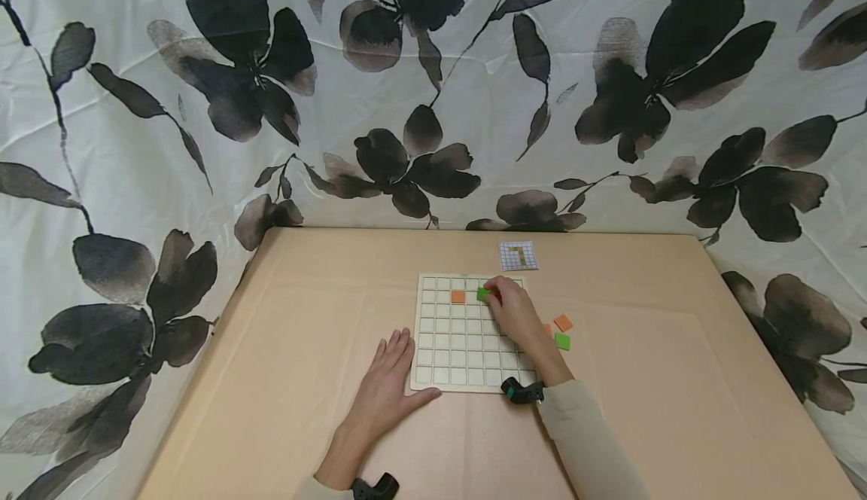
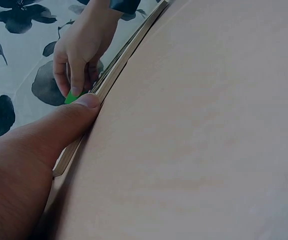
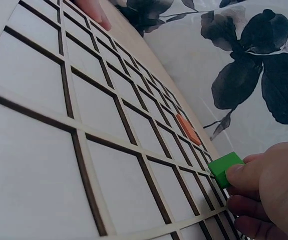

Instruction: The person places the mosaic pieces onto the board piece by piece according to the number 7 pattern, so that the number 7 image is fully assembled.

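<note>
A pale wooden grid board (image 1: 450, 349) with square cells lies on the table. My right hand (image 1: 515, 312) pinches a green square tile (image 3: 225, 167) between thumb and fingers, right over a cell near the board's far side. To the left of it, an orange tile (image 1: 457, 297) sits in a cell of the second row. My left hand (image 1: 389, 379) lies flat with fingers extended along the board's left edge, its thumb (image 2: 87, 101) at the near left corner.
Right of the board lie a loose orange tile (image 1: 563, 323) and a green tile (image 1: 562, 341), with another orange one partly hidden by the right wrist. A small printed grid card (image 1: 518, 256) lies behind the board. Floral cloth (image 1: 406, 93) hangs beyond the table.
</note>
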